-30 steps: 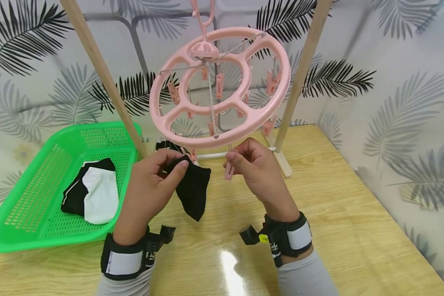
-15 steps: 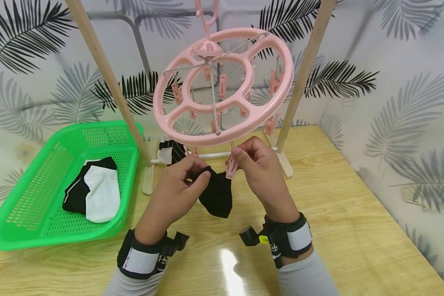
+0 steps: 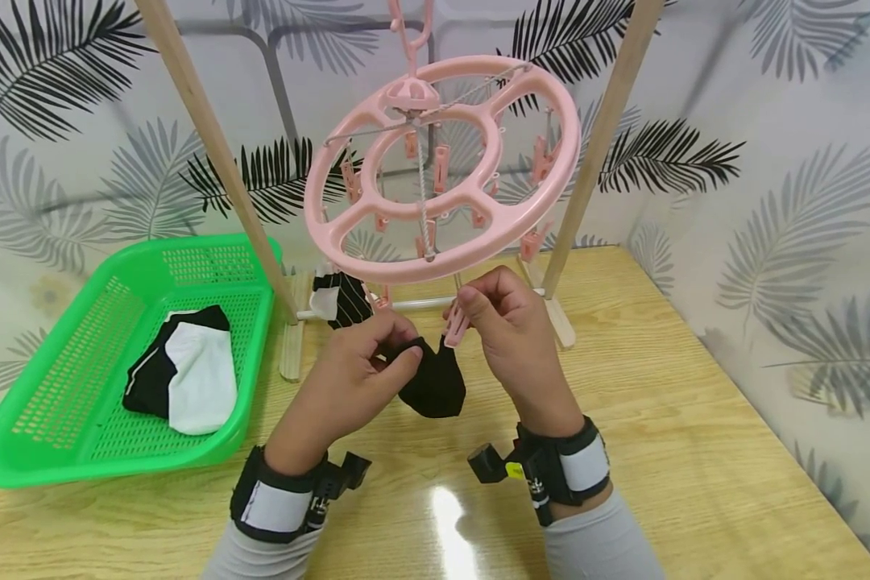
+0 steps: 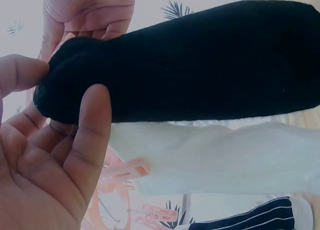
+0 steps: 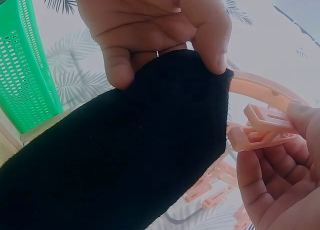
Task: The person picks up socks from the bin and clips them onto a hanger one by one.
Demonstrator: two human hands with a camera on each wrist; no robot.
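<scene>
My left hand [image 3: 373,362] pinches the cuff of a black sock [image 3: 435,383] between thumb and fingers; the sock hangs down, its foot spreading wide in the left wrist view. My right hand [image 3: 507,330] squeezes a pink clothespin [image 5: 262,127] attached to the round pink hanger [image 3: 442,262]. In the right wrist view, the clothespin's jaws stand apart beside the sock's cuff edge; whether any fabric lies between them I cannot tell. Behind the black sock, a white sock [image 4: 215,155] hangs near another pink clothespin [image 4: 127,169].
A green basket [image 3: 14,403] at left contains a white sock [image 3: 203,379] and black socks [image 3: 148,379]. A black striped sock [image 3: 351,300] hangs behind my left hand. Wooden posts [image 3: 213,153] flank the hanger, and several clothespins dangle under it.
My left hand has brought the black sock rightward, up to the clothespin. My right hand has stayed almost in place, keeping hold of the clothespin.
</scene>
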